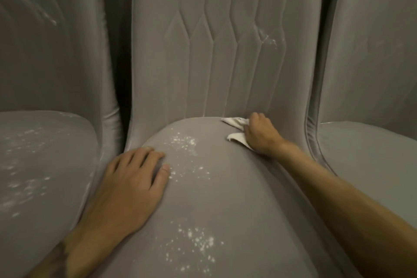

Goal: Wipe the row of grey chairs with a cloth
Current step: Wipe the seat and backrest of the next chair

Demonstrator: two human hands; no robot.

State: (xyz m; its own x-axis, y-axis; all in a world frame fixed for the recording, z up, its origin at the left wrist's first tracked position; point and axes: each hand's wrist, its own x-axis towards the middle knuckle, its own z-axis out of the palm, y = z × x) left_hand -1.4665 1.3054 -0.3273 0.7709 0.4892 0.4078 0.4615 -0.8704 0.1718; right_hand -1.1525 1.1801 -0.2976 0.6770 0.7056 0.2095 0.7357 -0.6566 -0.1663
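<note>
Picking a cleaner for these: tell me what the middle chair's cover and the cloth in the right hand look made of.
Middle chair: probably velvet-like grey fabric over padding, judging by its soft sheen, stitched backrest channels and wrinkles at the side. Cloth: white, thin and crumpled in the right hand; fabric or paper tissue, I cannot tell which.

Not much here besides the mess: white crumbly specks (182, 142) scattered mid-frame, a second patch of specks (194, 246) nearer the camera, and a blurrier sprinkle (20, 165) off to the left. Thin white streaks (268, 39) sit higher up on the right, with a fainter streak (50, 18) upper left. A dark gap (121, 52) runs down left of centre.
</note>
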